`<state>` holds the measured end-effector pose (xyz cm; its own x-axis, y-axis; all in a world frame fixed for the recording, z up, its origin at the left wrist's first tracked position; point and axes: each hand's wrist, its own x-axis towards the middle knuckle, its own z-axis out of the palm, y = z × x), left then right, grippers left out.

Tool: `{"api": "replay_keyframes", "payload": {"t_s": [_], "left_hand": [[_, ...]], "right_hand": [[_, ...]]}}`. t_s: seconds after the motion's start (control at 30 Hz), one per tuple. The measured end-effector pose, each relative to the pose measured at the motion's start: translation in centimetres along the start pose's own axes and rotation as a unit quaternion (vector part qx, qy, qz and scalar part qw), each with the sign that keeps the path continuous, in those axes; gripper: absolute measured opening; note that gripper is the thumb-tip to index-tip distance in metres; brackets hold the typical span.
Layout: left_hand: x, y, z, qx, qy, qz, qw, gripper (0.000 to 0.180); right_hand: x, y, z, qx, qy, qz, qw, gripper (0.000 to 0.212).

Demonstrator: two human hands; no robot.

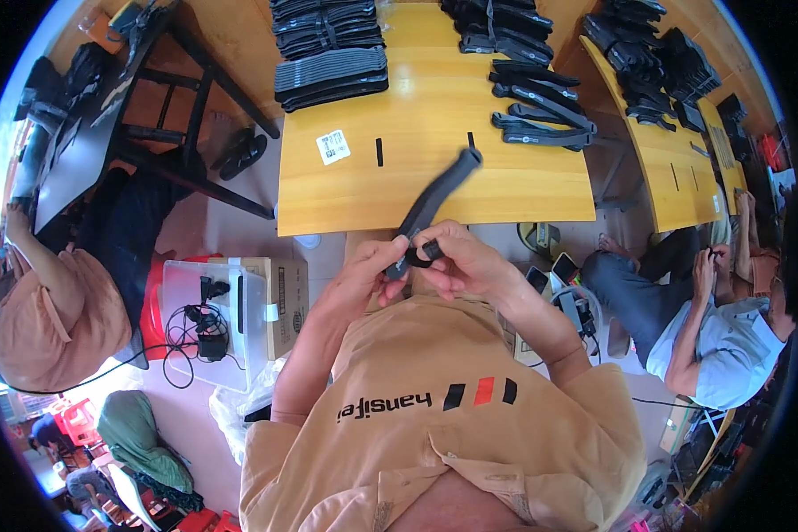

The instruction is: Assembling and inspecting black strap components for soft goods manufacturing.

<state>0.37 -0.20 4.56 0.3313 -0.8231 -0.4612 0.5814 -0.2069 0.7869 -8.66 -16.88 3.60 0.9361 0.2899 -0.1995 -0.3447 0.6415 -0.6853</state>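
A dark grey fabric strap (436, 195) slants up from my fingers over the front edge of the yellow wooden table (523, 191). My left hand (374, 269) pinches it near its lower end. My right hand (470, 259) is closed on the same end, where a black loop or folded piece shows at the fingers; its exact form is too small to tell. The strap's far end is looped and slightly blurred. At the back left of the table lies a stack of grey-black straps (332, 73). Looser folded straps (541, 115) lie at the back right.
On the table are a white label (332, 147) and two short black marks. A clear plastic bin (213, 324) with cables stands at left beside a cardboard box (285, 306). A person in blue (723, 350) sits at right by another table (643, 146); another person (62, 306) is at left.
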Motion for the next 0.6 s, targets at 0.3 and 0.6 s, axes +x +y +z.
{"api": "replay_keyframes", "payload": {"t_s": [0.3, 0.6], "left_hand": [[-3.0, -0.4, -3.3, -0.164, -0.082, 0.02, 0.983, 0.04], [-11.2, -4.4, -14.6, -0.147, 0.073, -0.009, 0.986, 0.039]], "right_hand": [[-3.4, -3.1, -1.8, 0.473, -0.035, -0.185, 0.861, 0.026], [-14.6, -16.3, -6.2, 0.363, -0.037, -0.537, 0.76, 0.019]]}}
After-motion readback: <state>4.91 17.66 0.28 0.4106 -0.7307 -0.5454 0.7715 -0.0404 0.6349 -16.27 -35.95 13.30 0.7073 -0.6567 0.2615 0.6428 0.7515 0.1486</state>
